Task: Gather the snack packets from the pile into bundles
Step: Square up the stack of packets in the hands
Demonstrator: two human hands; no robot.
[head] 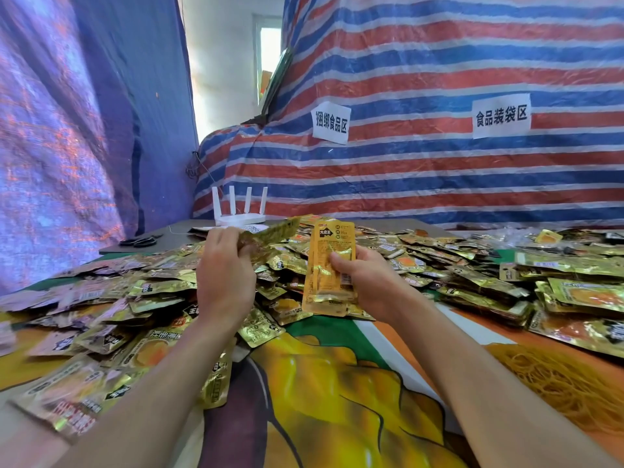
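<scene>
One packet (273,233) is pinched in my left hand (224,271), mid-frame. My right hand (366,282) grips a thin upright stack (326,265) just beside it. The pile (152,292) sprawls across the middle, so I judge most bundling is left. Bands (557,383) lie lower right, none round this stack yet.

L hand (224,275), R hand (368,282), forearms (162,383) prob. bare.
</scene>
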